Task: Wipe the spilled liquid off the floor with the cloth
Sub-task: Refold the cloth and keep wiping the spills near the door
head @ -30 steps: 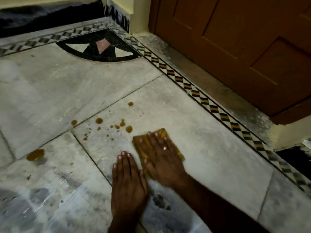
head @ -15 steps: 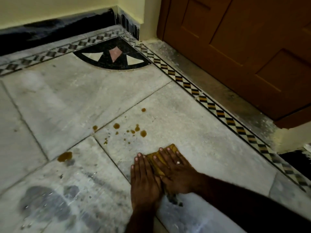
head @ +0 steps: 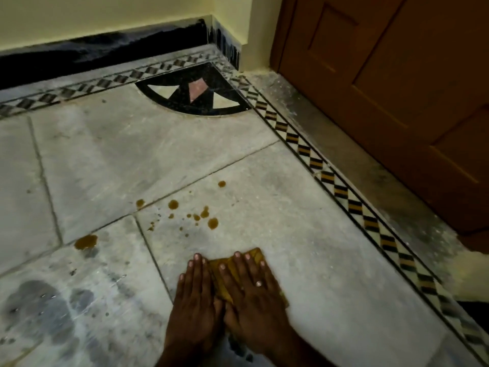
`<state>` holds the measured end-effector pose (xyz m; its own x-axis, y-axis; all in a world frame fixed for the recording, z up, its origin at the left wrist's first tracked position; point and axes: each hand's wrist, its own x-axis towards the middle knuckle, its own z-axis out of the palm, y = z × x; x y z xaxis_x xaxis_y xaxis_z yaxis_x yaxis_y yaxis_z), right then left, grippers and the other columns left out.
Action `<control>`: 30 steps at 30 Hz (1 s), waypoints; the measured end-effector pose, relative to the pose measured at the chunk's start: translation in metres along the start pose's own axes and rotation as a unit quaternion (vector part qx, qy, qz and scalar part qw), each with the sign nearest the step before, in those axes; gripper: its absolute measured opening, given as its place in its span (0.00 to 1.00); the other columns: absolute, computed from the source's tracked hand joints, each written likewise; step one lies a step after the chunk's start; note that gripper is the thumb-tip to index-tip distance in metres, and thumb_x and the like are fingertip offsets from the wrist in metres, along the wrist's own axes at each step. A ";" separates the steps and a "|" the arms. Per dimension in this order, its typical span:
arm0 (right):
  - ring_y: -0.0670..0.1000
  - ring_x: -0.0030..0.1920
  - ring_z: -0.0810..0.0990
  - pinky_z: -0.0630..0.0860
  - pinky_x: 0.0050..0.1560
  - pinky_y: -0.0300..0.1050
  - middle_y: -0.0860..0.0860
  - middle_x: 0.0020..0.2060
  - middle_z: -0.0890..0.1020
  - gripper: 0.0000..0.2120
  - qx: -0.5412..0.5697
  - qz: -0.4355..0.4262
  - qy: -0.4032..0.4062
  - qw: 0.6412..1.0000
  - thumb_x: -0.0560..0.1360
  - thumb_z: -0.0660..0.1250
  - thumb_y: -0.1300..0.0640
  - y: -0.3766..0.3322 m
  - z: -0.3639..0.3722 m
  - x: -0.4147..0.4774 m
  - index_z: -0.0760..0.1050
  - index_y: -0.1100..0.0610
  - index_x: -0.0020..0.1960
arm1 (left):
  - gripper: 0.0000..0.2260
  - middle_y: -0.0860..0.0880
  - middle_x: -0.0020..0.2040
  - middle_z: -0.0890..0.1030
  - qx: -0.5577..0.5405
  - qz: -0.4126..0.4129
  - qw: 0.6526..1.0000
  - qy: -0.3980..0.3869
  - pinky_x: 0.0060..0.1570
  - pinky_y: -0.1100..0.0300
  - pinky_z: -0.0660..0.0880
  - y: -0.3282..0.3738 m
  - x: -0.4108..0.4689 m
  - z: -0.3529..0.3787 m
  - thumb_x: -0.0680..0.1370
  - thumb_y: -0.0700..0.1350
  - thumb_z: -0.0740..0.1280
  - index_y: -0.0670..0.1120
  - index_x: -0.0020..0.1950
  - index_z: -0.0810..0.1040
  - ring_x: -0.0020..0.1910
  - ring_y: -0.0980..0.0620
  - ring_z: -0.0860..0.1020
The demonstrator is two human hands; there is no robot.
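A folded yellow cloth (head: 253, 256) lies flat on the grey marble floor (head: 304, 234). My right hand (head: 254, 298) presses down on it with fingers spread, covering most of it. My left hand (head: 194, 300) lies flat on the floor right beside it, its edge against the cloth and the right hand. Brown spilled drops (head: 213, 223) are scattered just beyond the fingertips, apart from the cloth. A larger brown puddle (head: 86, 241) sits further left near a tile joint.
A brown wooden door (head: 397, 102) stands at the right, behind a patterned floor border (head: 341, 192). A yellow wall with black skirting (head: 105, 49) runs along the back. Dark wet patches (head: 39, 313) mark the floor at the lower left.
The cloth and my right hand have slid back toward me, away from the brown drops. My left hand has closed in against the right hand. The view has tilted up.
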<state>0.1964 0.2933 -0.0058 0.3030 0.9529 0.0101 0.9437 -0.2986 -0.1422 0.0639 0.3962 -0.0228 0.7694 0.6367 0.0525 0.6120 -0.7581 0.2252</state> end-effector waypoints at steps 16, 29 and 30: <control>0.64 0.80 0.62 0.60 0.77 0.68 0.63 0.80 0.62 0.32 -0.012 0.057 0.022 0.998 0.81 0.50 0.46 0.045 -0.004 0.108 0.55 0.53 0.83 | 0.28 0.38 0.78 0.64 0.000 -0.071 0.997 0.008 0.73 0.46 0.59 -0.016 0.022 -0.007 0.82 0.53 0.53 0.37 0.77 0.64 0.77 0.41 0.64; 0.62 0.80 0.63 0.64 0.76 0.66 0.59 0.81 0.63 0.28 -0.023 -0.011 0.049 0.998 0.83 0.52 0.49 0.040 -0.001 0.083 0.59 0.52 0.82 | 0.29 0.37 0.79 0.60 -0.019 -0.085 0.996 0.036 0.75 0.46 0.54 -0.056 0.041 -0.018 0.79 0.48 0.54 0.36 0.78 0.60 0.79 0.40 0.59; 0.63 0.80 0.63 0.63 0.77 0.66 0.60 0.80 0.63 0.29 -0.026 0.025 0.046 0.998 0.83 0.51 0.48 0.041 -0.002 0.105 0.58 0.52 0.83 | 0.29 0.37 0.79 0.59 -0.023 -0.094 0.995 0.037 0.76 0.46 0.54 -0.056 0.042 -0.018 0.79 0.48 0.54 0.36 0.78 0.60 0.79 0.40 0.59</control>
<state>0.2668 0.3807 -0.0087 0.3579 0.9289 0.0948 0.9323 -0.3498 -0.0924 0.0590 0.4681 -0.0158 0.6253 0.7765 0.0773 0.7332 -0.6185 0.2825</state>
